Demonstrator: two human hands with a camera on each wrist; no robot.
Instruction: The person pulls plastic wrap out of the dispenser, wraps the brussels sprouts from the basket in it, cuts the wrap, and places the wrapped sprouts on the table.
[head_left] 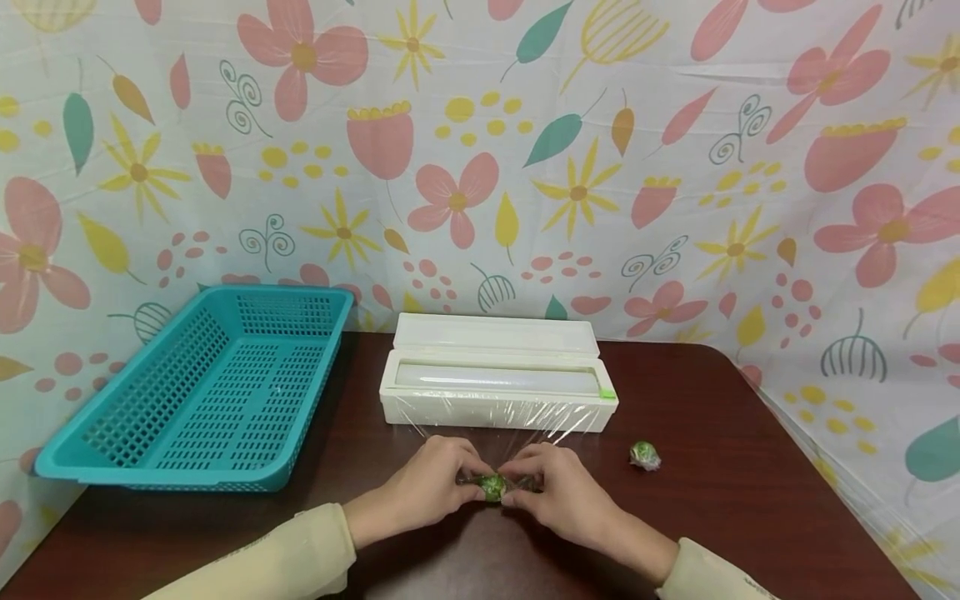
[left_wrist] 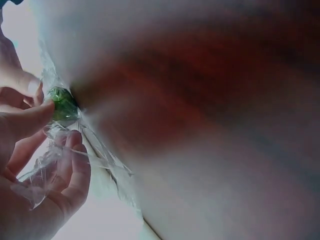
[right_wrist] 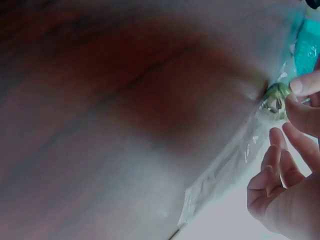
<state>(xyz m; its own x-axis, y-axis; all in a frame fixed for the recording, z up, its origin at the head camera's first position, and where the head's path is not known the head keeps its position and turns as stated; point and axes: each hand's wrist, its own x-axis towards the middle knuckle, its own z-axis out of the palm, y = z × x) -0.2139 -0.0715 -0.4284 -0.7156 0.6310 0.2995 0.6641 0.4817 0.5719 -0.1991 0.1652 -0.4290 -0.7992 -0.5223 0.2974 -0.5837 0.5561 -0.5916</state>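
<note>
A small round green item [head_left: 492,487], wrapped in clear plastic wrap [head_left: 551,427], sits between both hands near the middle of the table. My left hand [head_left: 427,487] pinches the wrap at its left side, thumb against the green ball. On the other side my right hand [head_left: 566,492] pinches gathered wrap, its thumb close to the ball too. The film stretches from the hands back to a white dispenser box [head_left: 495,411], whose lid stands open over the roll [head_left: 495,379]. In the left wrist view, loose film [left_wrist: 42,172] lies across the left hand's fingers.
Another small green ball [head_left: 643,454] in crumpled wrap lies to the right of the hands. A teal plastic basket [head_left: 318,392] with perforated sides stands on the left of the dark wooden table [head_left: 720,467]. A flower-patterned cloth [head_left: 525,175] hangs behind the table.
</note>
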